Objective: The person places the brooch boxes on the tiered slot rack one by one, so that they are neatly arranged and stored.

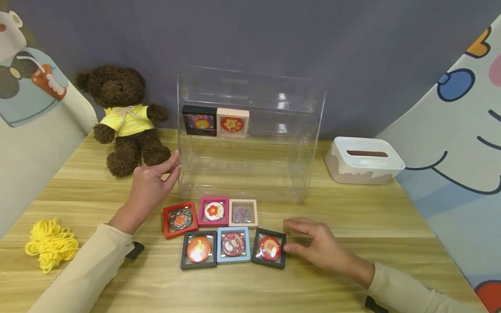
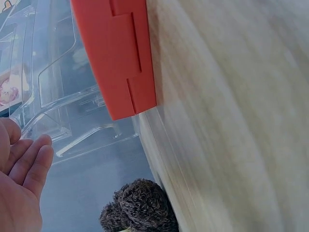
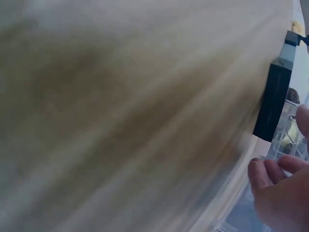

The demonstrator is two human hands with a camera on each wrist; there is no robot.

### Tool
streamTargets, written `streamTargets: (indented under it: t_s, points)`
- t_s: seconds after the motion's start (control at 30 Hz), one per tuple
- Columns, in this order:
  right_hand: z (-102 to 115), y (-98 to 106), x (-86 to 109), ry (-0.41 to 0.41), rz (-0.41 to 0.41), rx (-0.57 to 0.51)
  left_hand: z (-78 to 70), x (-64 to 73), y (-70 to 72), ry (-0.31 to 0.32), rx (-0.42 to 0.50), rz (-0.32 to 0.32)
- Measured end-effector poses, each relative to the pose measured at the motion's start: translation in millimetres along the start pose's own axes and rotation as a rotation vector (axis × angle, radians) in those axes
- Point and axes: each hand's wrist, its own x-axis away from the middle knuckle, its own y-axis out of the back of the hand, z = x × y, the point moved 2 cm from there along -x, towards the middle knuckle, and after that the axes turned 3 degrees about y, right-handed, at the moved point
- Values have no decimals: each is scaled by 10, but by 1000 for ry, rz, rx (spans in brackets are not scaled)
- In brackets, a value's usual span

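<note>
A clear acrylic display stand (image 1: 250, 169) stands upright at the middle back. On its upper tier, a black frame (image 1: 188, 127) and a cream frame (image 1: 246, 121) sit side by side, each holding a round badge. My left hand (image 1: 150, 184) is by the stand's left edge, fingers extended; whether they touch it I cannot tell. Several square badge frames lie in front, among them a red frame (image 1: 167, 224), a pink frame (image 1: 214, 199) and a light blue frame (image 1: 233, 260). My right hand (image 1: 322, 245) has thumb and fingers spread beside a black frame (image 1: 282, 250), holding nothing.
A brown teddy bear (image 1: 129, 119) in a yellow top sits left of the stand. Yellow yarn (image 1: 51, 245) lies at the left of the wooden table (image 1: 336, 291). A white-topped tissue box (image 1: 364, 163) stands at the right. Printed panels flank both sides.
</note>
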Motion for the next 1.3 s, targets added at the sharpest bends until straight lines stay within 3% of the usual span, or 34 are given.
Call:
streamTargets:
  t_s: [0.17,0.53,1.0,1.3]
  points:
    - [-9,-27,45,-92,92,60,6,5,-15,-11,8,-10]
    - [12,-87,38,-151,169,92,3,-6,10,19,8,20]
    - [-16,-74,37,-236,132,8,-10,5,2,11,17,8]
    - [-5,-67,42,-163,61,-74,4,7,-5,-1,21,-6]
